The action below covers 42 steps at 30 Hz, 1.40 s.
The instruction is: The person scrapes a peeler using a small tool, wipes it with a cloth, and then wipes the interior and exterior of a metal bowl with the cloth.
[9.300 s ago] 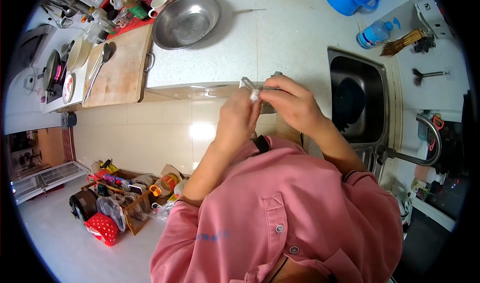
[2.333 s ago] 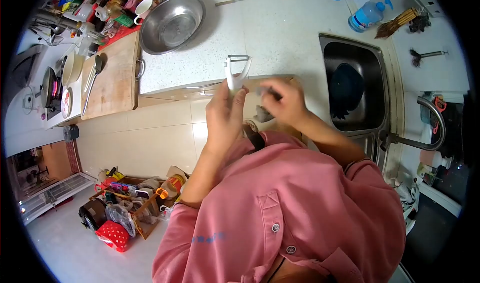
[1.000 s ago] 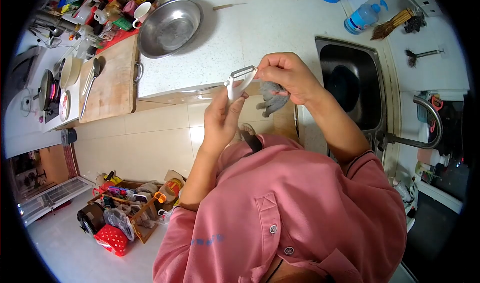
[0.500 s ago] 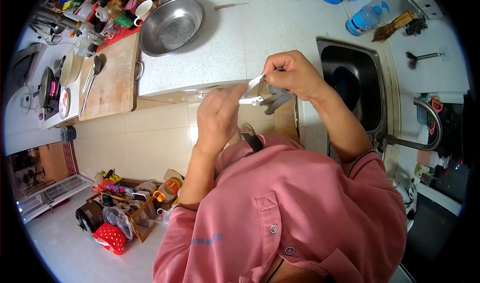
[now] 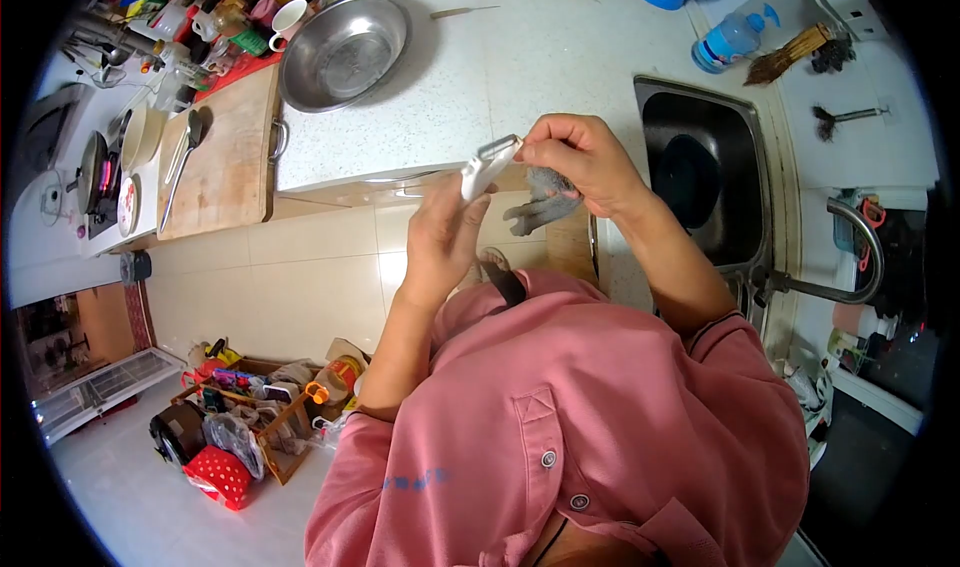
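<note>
A: Left hand (image 5: 437, 232) first. How do the fingers sit?

B: Wrapped round the handle of a white peeler (image 5: 476, 177), a full grasp; thumb laid along the near side, no gap visible between grip and handle

A: And the right hand (image 5: 592, 165)?

B: Thumb and forefinger drawn together, pinching at the tip of the peeler's right-hand prong. Remaining fingers curled in around a grey cloth (image 5: 538, 215), which hangs bunched below them, its loose ends trailing left. How tightly the cloth is gripped, cannot tell

A: Where exactly is the peeler?

B: In the air between the two hands, in front of the pink shirt (image 5: 620, 397), near the front edge of the worktop (image 5: 570, 57). Seen from above, its head overlaps that edge

A: Look of it?

B: Forked, white plastic in appearance, with a narrow metal blade (image 5: 497, 148) spanning the prongs. Tilted, head away from the body and toward the right. Most of the handle is covered by the left hand; finer detail on the blade too small to make out

A: Surroundings?

B: Metal basin (image 5: 345, 59) on the worktop beyond the hands, a slim knife-like tool (image 5: 463, 12) just beside it. Chopping board (image 5: 228, 182) to the left, long spoon (image 5: 192, 132) lying on it. Sink (image 5: 738, 212) to the right, something dark inside
</note>
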### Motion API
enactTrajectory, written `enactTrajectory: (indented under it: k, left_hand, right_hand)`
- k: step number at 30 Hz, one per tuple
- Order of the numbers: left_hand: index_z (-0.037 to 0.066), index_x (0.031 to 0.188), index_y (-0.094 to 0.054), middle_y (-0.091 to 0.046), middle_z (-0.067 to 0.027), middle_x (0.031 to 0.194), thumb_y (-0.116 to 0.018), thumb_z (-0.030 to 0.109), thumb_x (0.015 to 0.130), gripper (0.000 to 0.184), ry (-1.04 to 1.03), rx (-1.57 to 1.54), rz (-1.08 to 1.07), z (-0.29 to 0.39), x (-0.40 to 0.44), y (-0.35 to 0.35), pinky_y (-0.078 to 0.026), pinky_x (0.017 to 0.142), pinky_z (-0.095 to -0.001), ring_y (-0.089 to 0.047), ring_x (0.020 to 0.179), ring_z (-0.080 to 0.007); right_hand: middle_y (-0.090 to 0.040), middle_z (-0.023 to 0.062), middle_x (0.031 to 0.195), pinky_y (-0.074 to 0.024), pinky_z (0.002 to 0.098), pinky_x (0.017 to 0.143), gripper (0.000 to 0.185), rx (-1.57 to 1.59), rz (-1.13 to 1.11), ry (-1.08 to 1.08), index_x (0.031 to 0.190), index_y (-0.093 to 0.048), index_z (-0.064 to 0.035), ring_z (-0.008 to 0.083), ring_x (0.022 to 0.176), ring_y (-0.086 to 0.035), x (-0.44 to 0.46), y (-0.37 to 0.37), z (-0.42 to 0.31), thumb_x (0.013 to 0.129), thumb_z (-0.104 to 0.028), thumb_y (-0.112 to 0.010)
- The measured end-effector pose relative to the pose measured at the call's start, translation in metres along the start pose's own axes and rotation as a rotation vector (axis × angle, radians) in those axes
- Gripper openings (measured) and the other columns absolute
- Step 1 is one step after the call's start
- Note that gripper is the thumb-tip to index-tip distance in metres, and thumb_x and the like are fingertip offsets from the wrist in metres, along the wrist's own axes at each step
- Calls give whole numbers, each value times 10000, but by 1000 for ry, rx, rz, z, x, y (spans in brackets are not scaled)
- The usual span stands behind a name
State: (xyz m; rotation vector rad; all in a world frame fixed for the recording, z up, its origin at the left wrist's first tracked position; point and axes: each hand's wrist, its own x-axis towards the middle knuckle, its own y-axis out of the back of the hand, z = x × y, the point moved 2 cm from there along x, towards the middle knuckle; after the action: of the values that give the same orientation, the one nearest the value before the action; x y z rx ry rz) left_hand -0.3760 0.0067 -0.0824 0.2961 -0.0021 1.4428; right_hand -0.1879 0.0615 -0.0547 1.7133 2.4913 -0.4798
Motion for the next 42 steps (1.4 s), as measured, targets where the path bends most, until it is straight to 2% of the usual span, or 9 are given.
enactTrajectory:
  k: [7,12,15,19,25,28,32,39,42]
  left_hand:
    - [32,1262,-493,-587,-88,824,-435,211,977,342,369,-671,-62,3,-1,-8,-406,547,-245,-496,611,-132]
    - [54,1196,-470,-559,-70,818,-406,242,848,400,489,-740,-28,4,-1,-11,-416,544,-259,-491,582,-140]
    - [72,1113,-486,-559,-50,850,-404,239,851,321,577,-614,0,6,-1,-10,-423,570,-253,-499,641,-125]
    - [81,1065,-494,-562,-29,856,-415,215,890,234,548,-560,-12,4,-3,-9,-427,599,-249,-496,695,-98]
    - [49,1208,-486,-557,-32,845,-428,264,939,348,385,-506,-47,6,-8,-10,-393,595,-232,-485,674,-95]
    - [30,1297,-446,-510,-23,810,-434,329,978,437,351,-553,-87,4,-10,-14,-355,573,-231,-456,655,-103]
    - [37,1343,-422,-483,-42,830,-410,414,989,518,387,-852,-100,2,-8,-16,-336,513,-240,-430,616,-112]
    - [35,1259,-455,-458,-37,857,-326,512,987,564,563,-1111,-87,4,-8,-18,-263,401,-201,-367,566,-98]
    - [54,1175,-482,-460,-36,845,-283,576,978,592,567,-1204,-163,1,-11,-21,-235,371,-192,-363,561,-93]
  right_hand:
    - [-580,-26,675,-289,186,435,172,-35,-36,-5,982,-651,-33,24,474,-403,-6,-20,10,894,-179,-636]
    - [-651,44,814,-513,230,574,164,33,-117,106,1017,-610,33,101,714,-631,-17,-37,10,893,-74,-622]
    - [-650,52,823,-516,228,578,135,-186,-77,352,967,-625,35,94,700,-622,-23,-43,5,874,-61,-643]
    - [-651,41,847,-501,227,663,107,-253,-45,392,930,-639,22,75,780,-607,-26,-41,4,856,-52,-658]
    - [-655,25,847,-489,225,687,124,-256,34,363,944,-635,5,72,793,-604,-23,-36,8,864,-87,-659]
    - [-643,15,825,-475,210,648,141,-287,56,407,944,-612,-3,57,750,-580,-17,-35,12,874,-115,-662]
    - [-603,-14,784,-397,185,546,190,-200,203,188,900,-558,-30,32,640,-492,-18,-35,4,896,-183,-671]
    - [-581,9,779,-441,224,571,201,-322,295,457,895,-589,-26,85,666,-540,-12,-30,5,823,-145,-735]
    - [-584,55,832,-475,258,589,193,-720,373,875,867,-618,-15,153,696,-588,-10,-35,-1,754,-80,-760]
